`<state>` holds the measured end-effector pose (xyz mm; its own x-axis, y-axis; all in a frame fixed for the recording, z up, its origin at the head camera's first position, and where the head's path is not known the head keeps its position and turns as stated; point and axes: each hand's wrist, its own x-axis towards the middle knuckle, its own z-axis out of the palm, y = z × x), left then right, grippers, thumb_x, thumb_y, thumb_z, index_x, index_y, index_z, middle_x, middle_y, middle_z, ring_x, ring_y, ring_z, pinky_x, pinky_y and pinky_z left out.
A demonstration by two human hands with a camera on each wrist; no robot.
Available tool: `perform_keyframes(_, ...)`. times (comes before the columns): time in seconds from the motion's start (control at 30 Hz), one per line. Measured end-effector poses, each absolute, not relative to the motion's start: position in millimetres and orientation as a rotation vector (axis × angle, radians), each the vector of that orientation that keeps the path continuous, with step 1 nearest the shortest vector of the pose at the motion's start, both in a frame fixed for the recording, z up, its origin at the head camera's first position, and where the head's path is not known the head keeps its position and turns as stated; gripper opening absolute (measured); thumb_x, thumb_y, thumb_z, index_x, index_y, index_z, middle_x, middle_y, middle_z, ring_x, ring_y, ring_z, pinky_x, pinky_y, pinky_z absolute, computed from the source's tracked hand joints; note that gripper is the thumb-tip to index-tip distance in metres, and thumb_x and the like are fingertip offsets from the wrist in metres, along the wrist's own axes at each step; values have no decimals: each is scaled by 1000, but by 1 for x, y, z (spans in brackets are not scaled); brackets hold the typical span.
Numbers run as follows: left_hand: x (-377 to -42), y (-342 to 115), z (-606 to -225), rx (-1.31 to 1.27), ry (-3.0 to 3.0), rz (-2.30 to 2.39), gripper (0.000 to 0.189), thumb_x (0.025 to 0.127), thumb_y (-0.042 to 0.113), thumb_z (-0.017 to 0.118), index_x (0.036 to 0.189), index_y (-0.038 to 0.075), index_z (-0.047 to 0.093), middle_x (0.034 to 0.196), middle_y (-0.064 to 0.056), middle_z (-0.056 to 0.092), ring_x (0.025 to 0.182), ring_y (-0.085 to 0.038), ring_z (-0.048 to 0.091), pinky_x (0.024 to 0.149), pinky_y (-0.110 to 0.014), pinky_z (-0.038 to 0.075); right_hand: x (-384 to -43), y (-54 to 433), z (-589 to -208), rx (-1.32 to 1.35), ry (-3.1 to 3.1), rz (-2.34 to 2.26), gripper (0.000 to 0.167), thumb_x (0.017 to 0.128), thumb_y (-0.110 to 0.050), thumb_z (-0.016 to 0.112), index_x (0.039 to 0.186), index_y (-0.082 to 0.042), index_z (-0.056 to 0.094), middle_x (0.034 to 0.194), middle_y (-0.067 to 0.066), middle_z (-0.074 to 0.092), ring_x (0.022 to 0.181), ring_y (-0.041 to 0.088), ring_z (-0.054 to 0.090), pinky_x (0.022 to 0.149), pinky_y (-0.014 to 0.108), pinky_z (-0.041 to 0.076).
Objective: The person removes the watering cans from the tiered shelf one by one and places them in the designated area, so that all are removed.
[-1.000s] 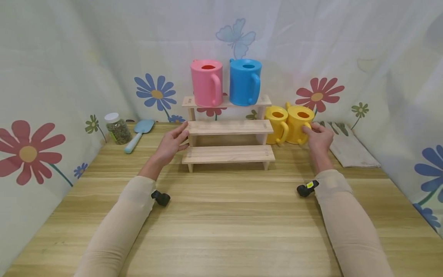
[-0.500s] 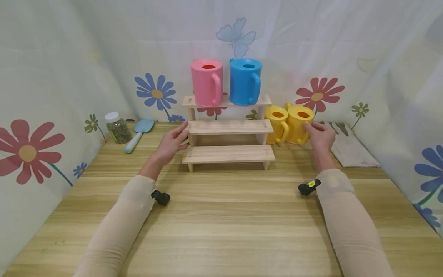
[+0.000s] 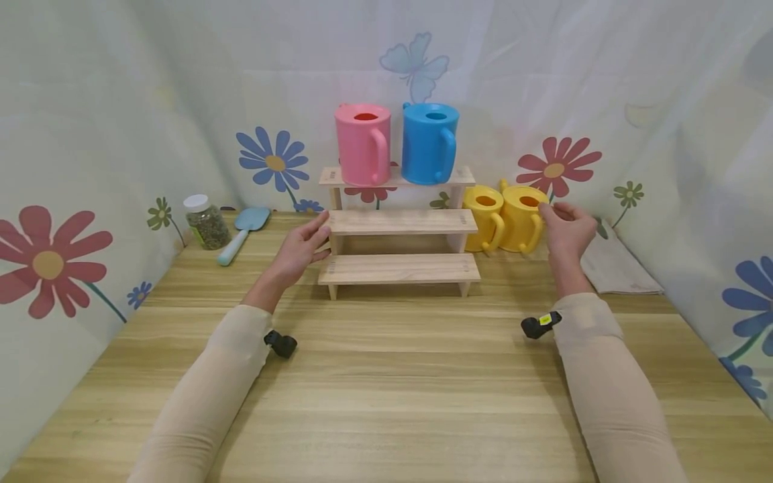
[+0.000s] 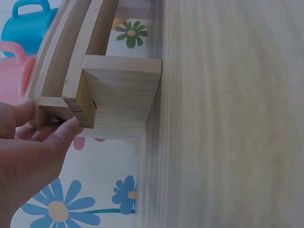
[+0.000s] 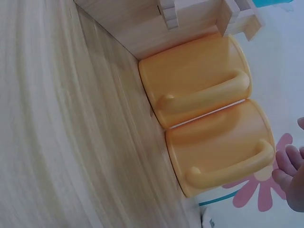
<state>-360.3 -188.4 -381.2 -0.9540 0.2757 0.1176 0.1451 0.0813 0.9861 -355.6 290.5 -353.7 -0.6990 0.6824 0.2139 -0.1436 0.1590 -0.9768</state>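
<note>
Flowered backdrop [image 3: 477, 87], worktop [image 3: 398, 376] | left hand [image 3: 294, 255]: fingers touching wooden stand [image 3: 398, 221] | right hand [image 3: 569, 235]: released, beside nearer yellow jug [image 3: 513, 221] | likely light, stiff, slick; best held by handle [image 5: 230, 170]

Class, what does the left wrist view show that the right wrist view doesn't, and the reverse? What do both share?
Only left wrist: the left hand and the pink mug.

Only right wrist: the right hand and two yellow mugs.

Both: the wooden stand, the tabletop and the flowered backdrop. The blue mug shows in the left; a blue sliver in the right may be it.
</note>
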Motion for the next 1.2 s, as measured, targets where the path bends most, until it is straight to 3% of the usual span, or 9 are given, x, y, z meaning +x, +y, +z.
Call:
perform_keyframes(0.3, -359, -187, -379, 438, 2222, 2027, 58, 108, 28, 44, 160, 15, 23, 167, -6, 11, 149, -32, 21, 113, -50, 37, -351, 275, -336, -395, -1813, 1664, 45, 85, -32, 82, 119, -5, 73, 101, -2, 67, 97, 11, 62, 93, 23, 54)
perform_keyframes(0.63, -355, -192, -382, 381, 2244, 2032, 58, 107, 30, 45, 160, 19, 25, 167, -5, 13, 148, -31, 25, 111, -47, 40, -334, 207, -283, -39, -1915, 1703, 39, 86, -34, 81, 115, -10, 75, 108, 3, 71, 103, 17, 63, 94, 24, 53)
perform_keyframes(0.9, -353, -191, -380, 368, 2248, 2023, 56, 108, 28, 44, 160, 19, 25, 167, -6, 12, 148, -32, 24, 112, -49, 39, -348, 160, -258, 147, -2026, 1621, 40, 91, -33, 77, 120, -6, 72, 114, 7, 72, 106, 19, 65, 93, 26, 55)
perform_keyframes(1.2, -358, -186, -379, 400, 2233, 2026, 56, 108, 27, 44, 160, 17, 25, 167, -7, 12, 148, -33, 23, 113, -51, 37, -367, 143, -244, 80, -2071, 1542, 43, 90, -31, 77, 122, -4, 70, 114, 10, 72, 105, 20, 67, 91, 29, 56)
